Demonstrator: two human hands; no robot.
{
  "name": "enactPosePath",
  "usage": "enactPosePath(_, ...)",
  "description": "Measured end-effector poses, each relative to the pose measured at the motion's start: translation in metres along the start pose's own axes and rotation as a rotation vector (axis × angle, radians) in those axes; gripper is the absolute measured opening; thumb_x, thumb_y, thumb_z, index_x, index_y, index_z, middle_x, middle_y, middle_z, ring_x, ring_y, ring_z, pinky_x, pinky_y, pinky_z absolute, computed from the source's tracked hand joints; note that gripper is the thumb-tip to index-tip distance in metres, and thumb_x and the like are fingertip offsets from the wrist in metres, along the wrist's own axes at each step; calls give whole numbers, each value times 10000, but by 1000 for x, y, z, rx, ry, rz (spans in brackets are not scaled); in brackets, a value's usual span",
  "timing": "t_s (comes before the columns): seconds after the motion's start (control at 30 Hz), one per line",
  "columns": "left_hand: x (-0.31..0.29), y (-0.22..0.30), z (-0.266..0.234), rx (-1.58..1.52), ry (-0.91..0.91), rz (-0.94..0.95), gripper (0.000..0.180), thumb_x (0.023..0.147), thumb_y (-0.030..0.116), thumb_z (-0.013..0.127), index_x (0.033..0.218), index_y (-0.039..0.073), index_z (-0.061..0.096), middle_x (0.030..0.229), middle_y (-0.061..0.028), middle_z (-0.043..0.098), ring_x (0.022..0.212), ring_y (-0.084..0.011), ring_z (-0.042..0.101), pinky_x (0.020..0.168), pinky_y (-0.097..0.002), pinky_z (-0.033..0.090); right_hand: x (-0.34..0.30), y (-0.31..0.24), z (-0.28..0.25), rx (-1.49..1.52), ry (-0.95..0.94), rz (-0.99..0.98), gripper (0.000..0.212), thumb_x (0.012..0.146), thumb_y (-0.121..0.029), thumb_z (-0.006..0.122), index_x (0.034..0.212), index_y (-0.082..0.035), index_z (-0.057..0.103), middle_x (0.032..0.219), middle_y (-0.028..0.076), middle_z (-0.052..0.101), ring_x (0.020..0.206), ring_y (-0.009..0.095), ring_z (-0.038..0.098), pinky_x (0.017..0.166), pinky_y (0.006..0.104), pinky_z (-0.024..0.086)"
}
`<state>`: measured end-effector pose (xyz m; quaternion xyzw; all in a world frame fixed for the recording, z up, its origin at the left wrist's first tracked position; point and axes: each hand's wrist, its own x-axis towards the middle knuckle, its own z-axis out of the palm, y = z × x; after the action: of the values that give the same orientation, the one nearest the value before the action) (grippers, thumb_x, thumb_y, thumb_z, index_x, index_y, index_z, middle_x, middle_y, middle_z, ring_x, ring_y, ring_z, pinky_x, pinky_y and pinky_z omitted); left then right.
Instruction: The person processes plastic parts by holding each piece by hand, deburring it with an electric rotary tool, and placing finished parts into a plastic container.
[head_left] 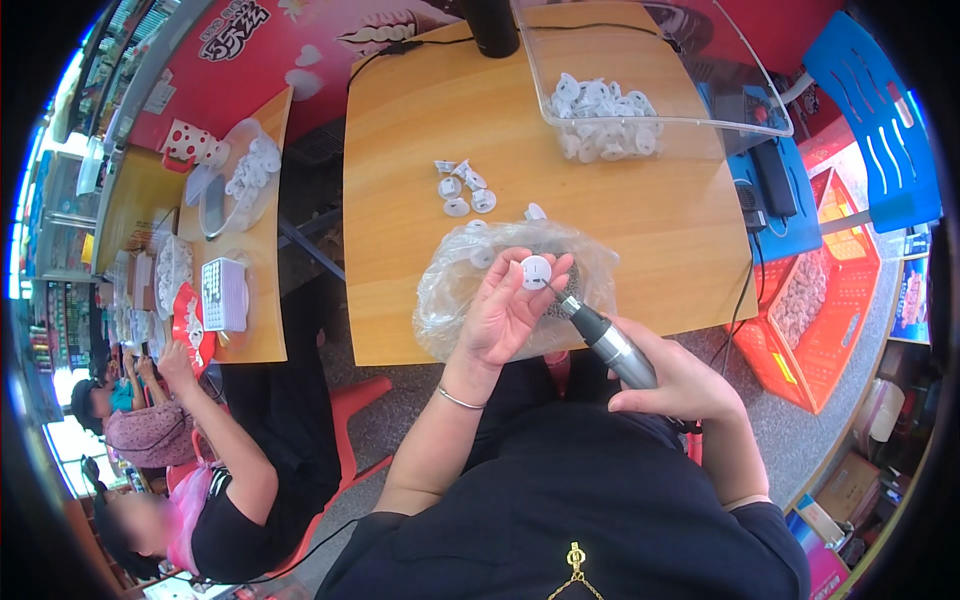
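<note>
My left hand (505,312) pinches a small round white plastic part (536,272) between thumb and fingers. My right hand (675,377) is wrapped around a grey and black electric screwdriver (615,347), its tip angled up-left against the white part. Under both hands lies a clear plastic bag (445,285) with many small dark grey pieces (562,318) in it, perhaps screws, too small to tell. Several loose white parts (483,201) lie on the wooden table (400,130) beyond the bag. One more white part (535,212) rests at the bag's far edge.
A clear bin (690,124) holds a heap of white parts (605,115) at the back right. An orange crate (790,365) stands right of the table, below a blue chair (880,120). At a left table (262,330), another person (240,490) works beside a white tray (224,295).
</note>
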<state>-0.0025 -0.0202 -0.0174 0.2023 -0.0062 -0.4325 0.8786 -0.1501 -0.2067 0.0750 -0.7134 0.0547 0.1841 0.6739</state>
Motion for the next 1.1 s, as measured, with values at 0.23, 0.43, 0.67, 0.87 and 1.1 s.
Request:
enactPosePath(0.23, 6, 22, 50, 544, 15, 154, 137, 951, 100, 530, 1079, 52, 528, 1096, -132, 597, 1095, -258, 586, 912, -328, 512, -13, 26, -12, 14, 204, -27, 795, 716, -177, 765, 1381, -6, 365, 1129, 120, 555, 948, 196, 575, 864, 323, 458)
enactPosePath(0.43, 86, 51, 112, 1617, -235, 910, 158, 852, 72, 664, 982, 7, 603, 1038, -76, 614, 910, -160, 608, 791, -278, 486, -2, 42, -44, -342, 487, 37, 836, 637, -188, 796, 1347, -11, 392, 1123, 222, 595, 1087, 357, 576, 899, 391, 449)
enactPosePath(0.67, 109, 40, 133, 2042, -261, 1240, 241, 769, 91, 726, 988, 19, 656, 954, -104, 644, 920, -246, 602, 835, -314, 460, 20, 72, -65, -807, 610, -79, 786, 662, -123, 747, 1341, -31, 362, 1027, 234, 594, 978, 403, 576, 824, 450, 466)
enactPosePath(0.87, 46, 23, 98, 1801, -350, 1081, 186, 737, 30, 717, 916, 41, 664, 867, -110, 630, 839, -247, 623, 708, -310, 490, 34, 83, -69, -936, 640, -131, 717, 681, -130, 740, 1312, -35, 413, 1147, 209, 523, 1034, 388, 552, 861, 430, 465)
enactPosePath(1.1, -16, 20, 63, 1684, -121, 863, 154, 754, -24, 694, 900, 7, 652, 873, -101, 656, 833, -214, 634, 743, -295, 494, 20, 62, -53, -1249, 787, -275, 608, 714, -140, 747, 1251, -25, 486, 1103, 175, 532, 959, 318, 574, 822, 378, 479)
